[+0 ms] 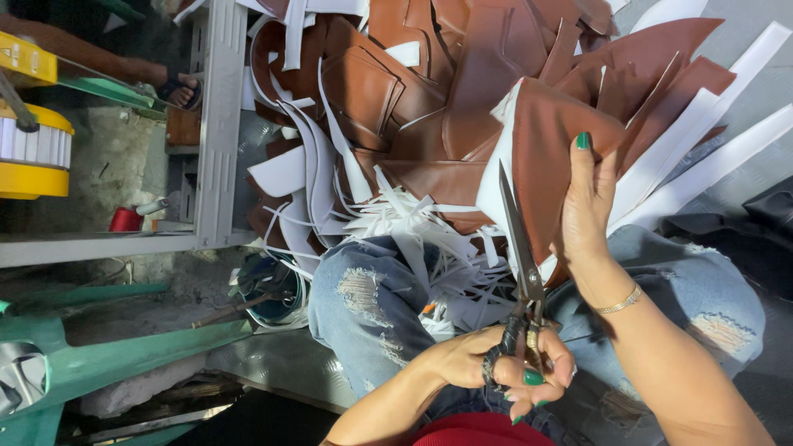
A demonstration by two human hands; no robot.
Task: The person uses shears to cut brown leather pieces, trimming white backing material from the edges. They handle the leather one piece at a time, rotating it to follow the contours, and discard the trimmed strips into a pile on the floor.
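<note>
Two hands at work, lower centre: right hand (496, 367) grips scissors (519, 256), fingers closed through the loops; left hand (588, 211) pinches a brown leatherette piece (549, 149), centre right. Material looks light, pliable, white-backed; best held near the cut edge.

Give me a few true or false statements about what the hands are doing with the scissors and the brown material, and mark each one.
1. The left hand grips scissors. True.
2. The right hand holds a brown leather piece. True.
3. The scissors' blades point at the person's lap. False: they point away, toward the leather piece.
4. The fingernails are painted red. False: green.
5. The right wrist wears a thin bracelet. True.
</note>
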